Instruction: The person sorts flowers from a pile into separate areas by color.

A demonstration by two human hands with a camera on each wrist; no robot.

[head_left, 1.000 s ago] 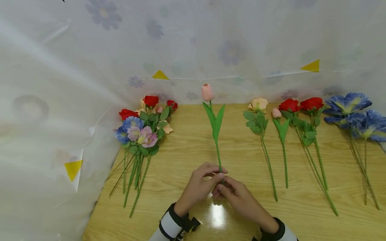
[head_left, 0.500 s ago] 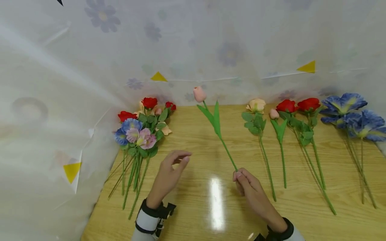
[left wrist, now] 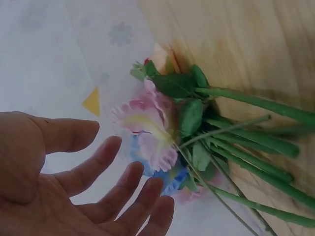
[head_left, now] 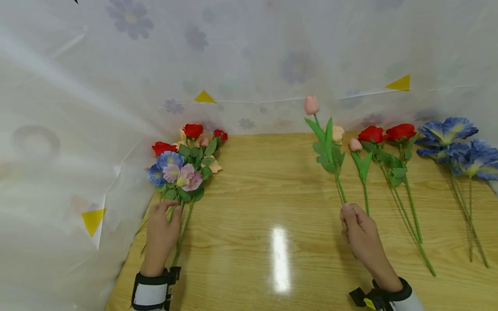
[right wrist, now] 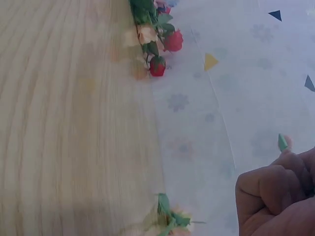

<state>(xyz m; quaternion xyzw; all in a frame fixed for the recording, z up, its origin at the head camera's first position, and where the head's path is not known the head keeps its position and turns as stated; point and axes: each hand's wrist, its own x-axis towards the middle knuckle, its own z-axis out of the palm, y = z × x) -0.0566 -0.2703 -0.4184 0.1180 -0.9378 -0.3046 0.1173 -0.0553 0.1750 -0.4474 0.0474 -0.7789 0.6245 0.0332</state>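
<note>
Right hand (head_left: 362, 231) is pinching a pale-pink, cup-shaped artificial tulip (head_left: 329, 136) by its green stem; in the head view it is overlapping a ruffled peach rose (head_left: 337, 133). Left hand (head_left: 162, 229), fingers loosely spread and free, is hovering by a red, blue and mauve flower bundle (head_left: 188, 173); contact is hard to judge.

Whitish sheet (head_left: 249, 52) along far and left sides of the wood-grain table (head_left: 249, 190). Prints on it: faded purple flowers (head_left: 130, 18), yellow triangles (head_left: 399, 83), grey ring (head_left: 36, 142) at left. Glare streak (head_left: 281, 263) on tabletop.
</note>
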